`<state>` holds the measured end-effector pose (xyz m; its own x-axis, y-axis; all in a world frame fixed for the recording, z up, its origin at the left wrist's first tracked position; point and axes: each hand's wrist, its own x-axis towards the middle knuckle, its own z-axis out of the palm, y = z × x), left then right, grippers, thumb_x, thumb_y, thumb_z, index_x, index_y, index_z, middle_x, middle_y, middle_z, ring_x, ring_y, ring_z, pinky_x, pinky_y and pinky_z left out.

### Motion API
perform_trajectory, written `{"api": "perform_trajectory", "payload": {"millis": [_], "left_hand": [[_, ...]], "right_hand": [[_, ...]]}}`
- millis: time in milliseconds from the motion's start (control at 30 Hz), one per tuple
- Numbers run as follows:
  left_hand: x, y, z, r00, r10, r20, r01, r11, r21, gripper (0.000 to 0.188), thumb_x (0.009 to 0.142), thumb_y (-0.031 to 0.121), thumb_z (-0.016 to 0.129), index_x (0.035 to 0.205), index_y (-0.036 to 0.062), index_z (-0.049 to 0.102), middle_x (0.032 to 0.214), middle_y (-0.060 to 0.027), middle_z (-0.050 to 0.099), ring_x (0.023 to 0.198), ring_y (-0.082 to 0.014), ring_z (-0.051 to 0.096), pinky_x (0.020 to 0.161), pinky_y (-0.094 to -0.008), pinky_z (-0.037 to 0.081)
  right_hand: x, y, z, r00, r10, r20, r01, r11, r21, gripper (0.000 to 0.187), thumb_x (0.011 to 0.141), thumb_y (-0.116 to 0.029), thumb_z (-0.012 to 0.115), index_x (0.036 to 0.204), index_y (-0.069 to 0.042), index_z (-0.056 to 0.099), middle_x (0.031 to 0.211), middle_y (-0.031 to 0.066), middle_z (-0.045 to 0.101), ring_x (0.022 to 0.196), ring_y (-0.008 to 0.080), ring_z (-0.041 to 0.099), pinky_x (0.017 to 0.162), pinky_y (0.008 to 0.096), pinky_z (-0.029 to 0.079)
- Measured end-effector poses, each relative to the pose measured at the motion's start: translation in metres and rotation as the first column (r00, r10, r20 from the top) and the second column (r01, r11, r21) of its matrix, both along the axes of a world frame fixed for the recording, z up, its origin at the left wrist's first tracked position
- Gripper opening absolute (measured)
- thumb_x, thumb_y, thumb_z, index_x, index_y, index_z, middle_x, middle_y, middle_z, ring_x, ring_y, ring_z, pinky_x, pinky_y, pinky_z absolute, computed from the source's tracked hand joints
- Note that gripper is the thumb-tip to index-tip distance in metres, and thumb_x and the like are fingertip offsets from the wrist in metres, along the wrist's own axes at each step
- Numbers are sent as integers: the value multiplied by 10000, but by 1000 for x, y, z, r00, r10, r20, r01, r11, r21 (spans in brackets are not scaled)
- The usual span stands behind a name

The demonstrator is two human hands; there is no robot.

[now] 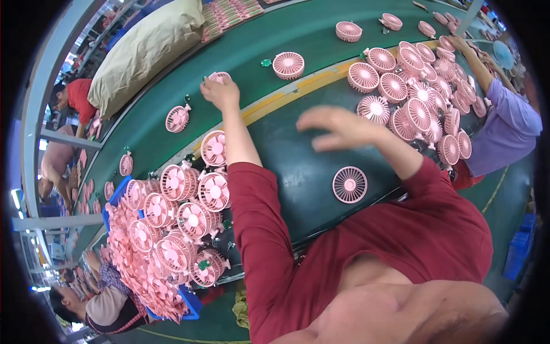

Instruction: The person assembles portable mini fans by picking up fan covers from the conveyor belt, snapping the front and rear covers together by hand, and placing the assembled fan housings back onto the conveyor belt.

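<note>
Bulging tan sack (pixel 146 49) beside green conveyor (pixel 172 132)

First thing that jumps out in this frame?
The pink fans: a heap at the lower left by a blue bin, another pile at the upper right beside a co-worker in purple. Between them, the left hand sets a fan on the green belt, and the blurred right hand hovers open above a single fan.

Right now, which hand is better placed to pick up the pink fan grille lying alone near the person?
The right hand, probably. It hovers open, blurred, just above the lone pink fan grille. The left hand is stretched far up the belt, touching another pink fan.
</note>
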<state>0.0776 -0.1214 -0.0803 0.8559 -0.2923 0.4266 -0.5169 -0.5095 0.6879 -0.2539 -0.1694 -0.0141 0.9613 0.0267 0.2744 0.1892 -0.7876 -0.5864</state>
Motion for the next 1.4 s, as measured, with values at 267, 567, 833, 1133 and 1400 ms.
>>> {"api": "perform_trajectory", "payload": {"millis": [267, 567, 833, 1133, 1400], "left_hand": [[35, -4, -5, 939, 159, -305, -24, 915, 402, 555, 871, 254, 596, 1320, -25, 430, 1345, -234, 483, 1266, -430, 431, 1007, -524, 421], [21, -9, -42, 964, -264, 27, 241, 912, 333, 216, 929, 191, 459, 973, 13, 573, 979, -270, 653, 912, -456, 631, 778, -541, 498], [-91, 4, -11, 621, -668, -410, 164, 622, -766, 438, 982, 318, 534, 1214, -54, 546, 1127, -148, 607, 998, -243, 621, 856, -364, 529], [-125, 58, 6, 138, -926, -352, -270, 307, -913, 640, 953, 438, 526, 1397, -4, 394, 1402, -183, 453, 1278, -322, 466, 1057, -481, 409], [-121, 69, 10, 177, -853, -491, -255, 442, -860, 529, 996, 400, 459, 1342, 0, 439, 1367, -171, 478, 1273, -304, 480, 1041, -432, 456]], "right_hand": [[-108, 52, -26, 943, 114, -314, -162, 978, -132, 824, 640, -258, 832, 1380, -177, 479, 1432, 147, 407, 1319, 359, 384, 1045, 478, 342], [-54, 26, -74, 994, 48, 97, -74, 954, 292, 540, 886, -362, 641, 1338, -96, 513, 1378, 197, 471, 1175, 358, 505, 976, 443, 429], [18, 0, -16, 957, -290, 24, 159, 591, 791, 379, 979, -289, 524, 1224, -3, 560, 914, 103, 663, 634, 123, 648, 503, 245, 538], [102, -13, -41, 824, -490, 286, 354, 837, 416, 536, 840, -175, 621, 1340, -59, 468, 1281, 155, 534, 1148, 332, 548, 972, 404, 450], [117, 13, -64, 902, -275, 333, 207, 952, 226, 641, 841, -385, 647, 1371, -70, 470, 1374, 212, 428, 1233, 376, 440, 1030, 462, 379]]}}
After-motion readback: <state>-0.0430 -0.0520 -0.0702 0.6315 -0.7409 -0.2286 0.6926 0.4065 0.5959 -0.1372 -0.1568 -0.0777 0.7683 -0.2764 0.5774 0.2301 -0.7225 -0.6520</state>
